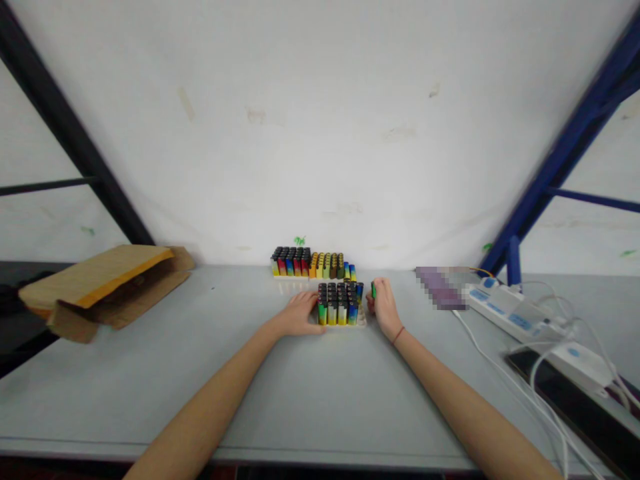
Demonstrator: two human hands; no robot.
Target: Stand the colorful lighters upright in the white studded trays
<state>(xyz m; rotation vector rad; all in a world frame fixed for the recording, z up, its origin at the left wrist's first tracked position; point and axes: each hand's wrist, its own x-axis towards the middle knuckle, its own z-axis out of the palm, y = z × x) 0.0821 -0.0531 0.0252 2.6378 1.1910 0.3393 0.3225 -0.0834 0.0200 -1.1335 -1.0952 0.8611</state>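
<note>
A white tray (361, 323) bears several rows of upright lighters (338, 305), black-topped with green, yellow and blue bodies. Around the tray's left side rests my left hand (300, 315), its thumb at the front corner and its fingers along the side, holding the tray. Bare slots show at the tray's right end. Just right of the tray, my right hand (384, 305) is closed on a green lighter (373, 289), most of it hidden by the fingers.
Behind, near the wall, stand more upright lighters (291, 261) and yellow, orange and green ones (327, 265). An opened cardboard box (110, 283) lies at left. At right are a purple pixelated item (441, 288), a power strip (505, 313), white cables (487, 360) and a dark phone-like slab (575, 407).
</note>
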